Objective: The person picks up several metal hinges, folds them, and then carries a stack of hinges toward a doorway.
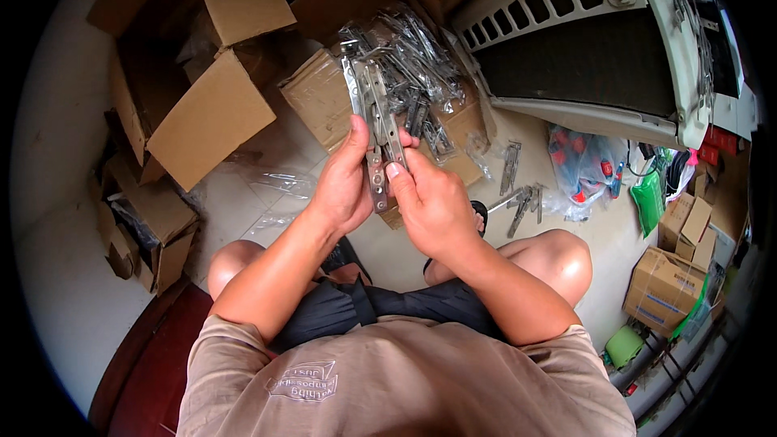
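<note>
My left hand (346, 188) and my right hand (434, 204) are together in front of me, both closed around metal window hinges (378, 181). These are long, flat, jointed bars with holes and rivets, held roughly upright. My left thumb lies along their left side, and my right thumb presses on the front near the lower part. How many pieces are in the grip I cannot tell. Just beyond the hands, an open cardboard box (320, 97) holds a heap of similar hinges (409, 48), many in clear plastic bags.
Loose hinges (528, 204) lie on the tiled floor at the right. Open cardboard boxes (212, 117) stand at the left, with clear plastic wrap (279, 182) nearby. A large pale slatted casing (566, 57) stands at the far right, near a bag of red-and-blue items (583, 163) and a taped carton (665, 290).
</note>
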`<state>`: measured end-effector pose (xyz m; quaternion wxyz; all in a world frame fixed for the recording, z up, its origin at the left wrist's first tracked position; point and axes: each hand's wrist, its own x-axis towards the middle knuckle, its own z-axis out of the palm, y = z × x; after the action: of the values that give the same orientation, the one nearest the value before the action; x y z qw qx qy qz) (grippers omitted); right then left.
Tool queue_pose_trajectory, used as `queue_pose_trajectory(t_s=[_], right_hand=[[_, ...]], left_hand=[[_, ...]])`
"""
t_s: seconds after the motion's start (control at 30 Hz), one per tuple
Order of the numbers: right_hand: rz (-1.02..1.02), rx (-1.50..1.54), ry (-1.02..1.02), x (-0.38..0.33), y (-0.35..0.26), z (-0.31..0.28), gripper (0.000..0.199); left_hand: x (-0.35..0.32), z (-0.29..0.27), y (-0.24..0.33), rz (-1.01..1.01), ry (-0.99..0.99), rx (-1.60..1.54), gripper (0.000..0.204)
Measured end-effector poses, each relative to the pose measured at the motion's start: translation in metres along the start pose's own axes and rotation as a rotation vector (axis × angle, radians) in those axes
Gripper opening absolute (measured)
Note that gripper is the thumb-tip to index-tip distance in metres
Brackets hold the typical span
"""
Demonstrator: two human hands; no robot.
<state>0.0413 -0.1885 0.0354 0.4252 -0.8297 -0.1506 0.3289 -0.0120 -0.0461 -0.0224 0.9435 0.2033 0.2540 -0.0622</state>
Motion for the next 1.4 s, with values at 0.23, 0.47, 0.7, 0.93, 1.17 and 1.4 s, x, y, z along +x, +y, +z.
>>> queue_pose_trajectory(t_s=[0.23, 0.47, 0.7, 0.93, 1.17, 1.4], right_hand=[[-0.049, -0.032, 0.002, 0.001, 0.002, 0.004, 0.027], [-0.021, -0.036, -0.039, 0.003, -0.003, 0.000, 0.029], [-0.026, -0.031, -0.044, 0.001, -0.008, -0.002, 0.029], [-0.008, -0.037, -0.054, 0.000, -0.011, -0.007, 0.028], [-0.048, -0.018, 0.039, -0.002, -0.007, -0.007, 0.023], [-0.050, -0.033, 0.030, -0.003, -0.007, -0.009, 0.023]], left_hand=[[0.002, -0.008, 0.003, -0.035, 0.045, 0.133, 0.067], [0.002, -0.009, 0.005, -0.037, 0.043, 0.171, 0.068], [0.004, -0.015, 0.006, -0.088, 0.020, 0.065, 0.068], [0.003, -0.009, 0.008, -0.090, 0.047, 0.008, 0.054], [0.003, -0.001, 0.010, -0.062, 0.027, 0.041, 0.061], [0.001, 0.004, 0.012, -0.053, 0.037, 0.072, 0.055]])
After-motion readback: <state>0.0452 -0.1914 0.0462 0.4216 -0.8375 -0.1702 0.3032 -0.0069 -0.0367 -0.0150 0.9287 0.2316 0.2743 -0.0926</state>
